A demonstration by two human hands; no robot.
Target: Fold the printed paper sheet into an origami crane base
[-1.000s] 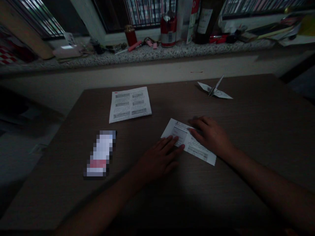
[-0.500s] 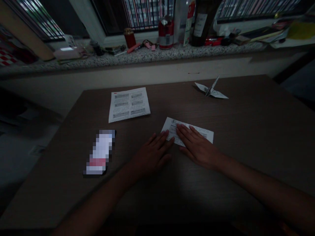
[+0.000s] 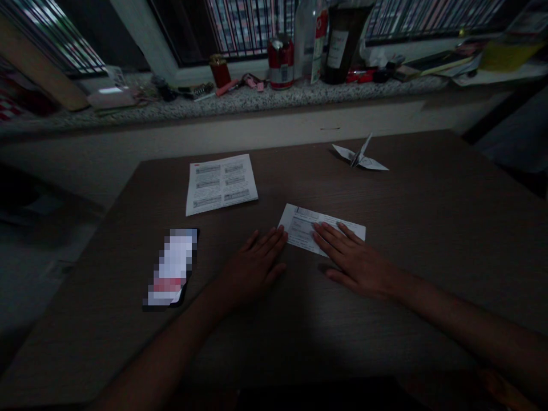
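Note:
A folded sheet of printed paper (image 3: 302, 226) lies flat on the brown table (image 3: 278, 319), long side running left to right. My right hand (image 3: 353, 257) rests open on its right half, fingers stretched out and covering part of the print. At the paper's left end, my left hand (image 3: 257, 265) lies flat with its fingertips at the edge and the thumb apart. Neither hand grips anything. Farther back on the right stands a folded paper crane (image 3: 358, 157) with spread wings.
A printed sheet (image 3: 222, 184) lies at the back left of the table. Nearer on the left is a phone (image 3: 173, 265) with a lit, blurred screen. Behind, a stone windowsill (image 3: 240, 103) carries a red can (image 3: 281, 63), a dark pouch (image 3: 342, 48) and several small items.
My right hand has slid to the right along the folded paper, uncovering more print. My left hand has drawn back slightly to the left. The view has shifted a little.

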